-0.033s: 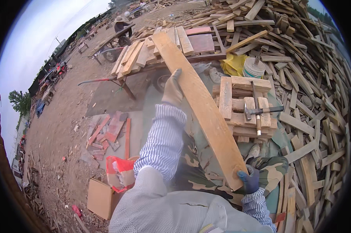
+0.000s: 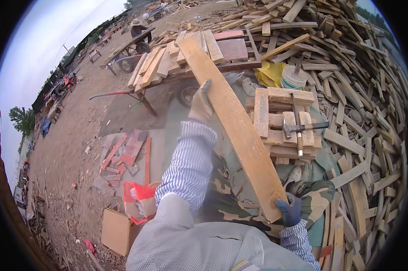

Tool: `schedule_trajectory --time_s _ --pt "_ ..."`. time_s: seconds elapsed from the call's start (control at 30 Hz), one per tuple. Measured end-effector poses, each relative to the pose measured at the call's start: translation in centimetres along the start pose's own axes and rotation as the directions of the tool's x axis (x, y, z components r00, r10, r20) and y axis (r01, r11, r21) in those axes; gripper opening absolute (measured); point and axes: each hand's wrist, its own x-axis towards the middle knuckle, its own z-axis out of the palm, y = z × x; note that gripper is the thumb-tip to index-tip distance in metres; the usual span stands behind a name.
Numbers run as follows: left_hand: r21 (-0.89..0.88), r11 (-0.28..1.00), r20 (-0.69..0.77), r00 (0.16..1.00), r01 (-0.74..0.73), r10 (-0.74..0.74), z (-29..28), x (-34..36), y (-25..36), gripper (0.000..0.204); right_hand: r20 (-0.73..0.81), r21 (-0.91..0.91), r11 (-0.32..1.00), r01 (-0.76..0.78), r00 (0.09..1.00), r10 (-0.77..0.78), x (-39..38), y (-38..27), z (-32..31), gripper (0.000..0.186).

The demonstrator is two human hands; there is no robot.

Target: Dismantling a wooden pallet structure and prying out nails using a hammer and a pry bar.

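A long, flat wooden board [image 2: 233, 122] slants across the middle of the view, its far end over the planks on the cart. My left hand [image 2: 201, 103], in a pale work glove, is closed on the board's left edge, well up its length. At the near end, my right hand [image 2: 290, 209], in a dark blue glove, grips the lower right corner. Beyond it stands a stack of short wooden blocks [image 2: 261, 113]. On that stack lie a hammer [image 2: 307, 128] and a dark metal bar [image 2: 295, 108], crossing each other.
A wheeled cart [image 2: 240, 65] loaded with planks [image 2: 152, 67] stands ahead. Scrap lumber [image 2: 357, 90] is heaped along the right. A white bucket [image 2: 293, 77] sits by yellow sheeting [image 2: 270, 74]. Left are reddish board pieces [image 2: 134, 147], a red bag [image 2: 138, 201] and a cardboard box [image 2: 116, 230].
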Motion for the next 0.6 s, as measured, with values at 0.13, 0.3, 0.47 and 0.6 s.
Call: schedule_trajectory --time_s 0.13,0.3,0.47,0.6 --pt "-0.024 0.995 0.001 0.996 0.093 -0.093 -1.3 1.4 -4.6 0.039 -0.132 -0.026 0.997 -0.078 0.988 0.074 -2.4 -0.3 1.2 0.042" --pt "-0.039 0.984 0.026 0.984 0.176 -0.175 -0.8 3.4 -8.1 0.048 -0.230 0.019 0.997 -0.076 0.970 0.079 -2.4 0.1 1.4 0.046" --pt "-0.057 0.990 0.253 0.961 0.128 -0.110 1.7 6.2 -5.0 0.049 -0.290 0.121 0.992 0.029 0.957 0.007 6.1 -2.9 3.9 0.041" --pt "0.150 0.988 0.012 1.000 0.022 -0.024 -3.3 4.4 -6.6 0.057 -0.281 0.412 0.898 0.155 0.959 -0.036 26.0 -1.9 6.9 0.035"
